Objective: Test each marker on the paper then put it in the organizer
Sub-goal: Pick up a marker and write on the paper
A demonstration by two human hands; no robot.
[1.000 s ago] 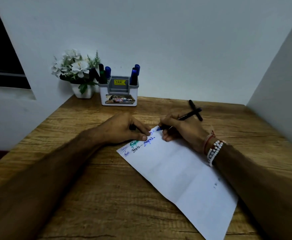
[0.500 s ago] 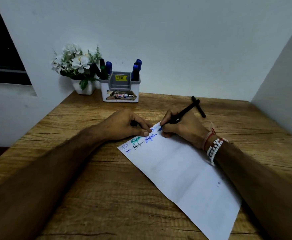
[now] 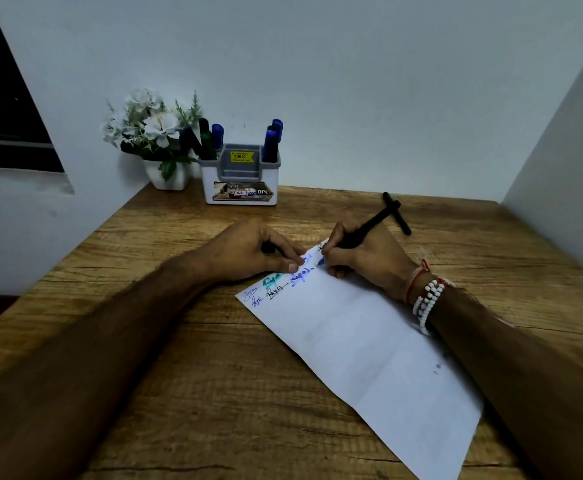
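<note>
Blue-tipped marker (image 3: 373, 221) has tilted steeper in my pinching right hand (image 3: 362, 261), left hand (image 3: 248, 251) gripping its cap (image 3: 267, 248) atop the paper (image 3: 369, 348): testing continues, organizer (image 3: 241, 181) pending.

Black marker (image 3: 366, 227), tip on paper (image 3: 369, 344)

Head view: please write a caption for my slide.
Right hand tests a blue-tipped marker on the paper; left hand, holding a dark cap, pins it.
</note>
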